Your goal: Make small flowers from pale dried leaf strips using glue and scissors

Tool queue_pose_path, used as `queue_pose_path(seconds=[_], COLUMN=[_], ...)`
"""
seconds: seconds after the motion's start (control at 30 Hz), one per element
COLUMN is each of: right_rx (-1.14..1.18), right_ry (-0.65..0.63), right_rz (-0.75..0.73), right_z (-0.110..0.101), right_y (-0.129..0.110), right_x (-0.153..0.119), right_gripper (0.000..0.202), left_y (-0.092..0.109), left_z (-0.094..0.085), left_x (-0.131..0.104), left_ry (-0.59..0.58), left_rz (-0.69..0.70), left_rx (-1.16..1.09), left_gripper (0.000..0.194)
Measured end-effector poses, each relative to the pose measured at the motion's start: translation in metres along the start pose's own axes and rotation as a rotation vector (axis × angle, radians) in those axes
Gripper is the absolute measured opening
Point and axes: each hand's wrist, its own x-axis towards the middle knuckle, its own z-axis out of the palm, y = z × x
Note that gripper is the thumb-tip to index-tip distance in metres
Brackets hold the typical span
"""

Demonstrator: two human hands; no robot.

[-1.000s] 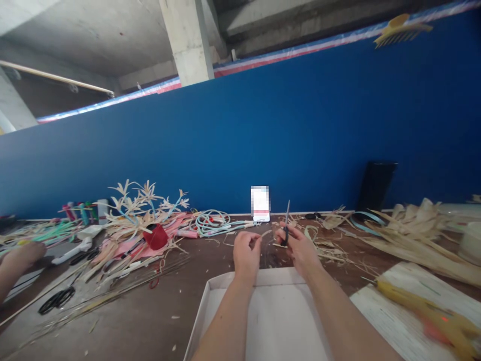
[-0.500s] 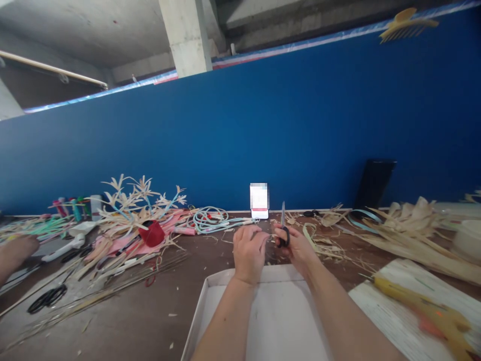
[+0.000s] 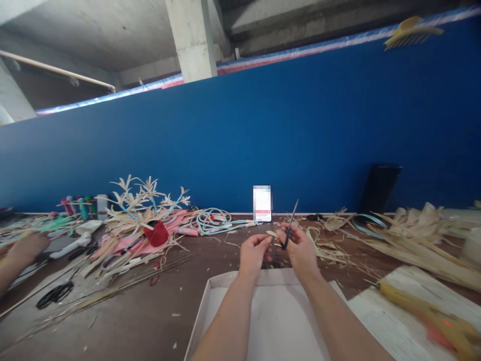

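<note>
My left hand [image 3: 254,254] pinches a small pale piece of husk [image 3: 271,233] between thumb and fingers, above the far rim of a white box lid [image 3: 221,279]. Close by on the right, my right hand [image 3: 300,246] is closed round the black handles of scissors [image 3: 287,234], whose blades point up and slightly right. The fingertips of both hands are close together near the husk piece; whether they touch is not clear.
A lit phone [image 3: 262,203] leans on the blue partition. Left are husk flowers [image 3: 150,188], a red spool [image 3: 156,233], coiled pale-blue cord [image 3: 214,220] and another person's hand [image 3: 30,246]. Right lie dried husks [image 3: 417,225] and a yellow glue gun [image 3: 417,301].
My left hand has turned and the pale piece now shows at its fingertips. The scissors have tilted to the right. The other person's hand reaches further into view.
</note>
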Motion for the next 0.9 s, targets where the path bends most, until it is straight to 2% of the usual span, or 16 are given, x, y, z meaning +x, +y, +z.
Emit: queue_pose_path(seconds=[0.1,0.33,0.53,0.7,0.9], right_rx=[-0.039,-0.066,-0.111,-0.197,-0.309], right_ry=[0.005,-0.108,-0.332,-0.519,-0.586], right_rz=[-0.025,0.018,0.228,0.299,0.315], right_z=[0.005,0.01,0.004,0.003,0.007], right_y=[-0.004,-0.001,-0.009,-0.014,-0.016], right_x=[-0.005,-0.01,-0.011,-0.014,-0.018], right_gripper=[0.05,0.051,0.045,0.045,0.051], left_y=[0.0,0.001,0.009,0.013,0.013], left_z=[0.002,-0.005,-0.024,-0.037,-0.037], left_x=[0.0,0.004,0.011,0.015,0.017], left_ry=[0.009,0.057,0.104,0.146,0.173], left_rz=[-0.039,0.002,0.085,0.128,0.12], left_rx=[-0.167,-0.247,-0.339,-0.379,-0.354], left_gripper=[0.035,0.032,0.035,0.038,0.033])
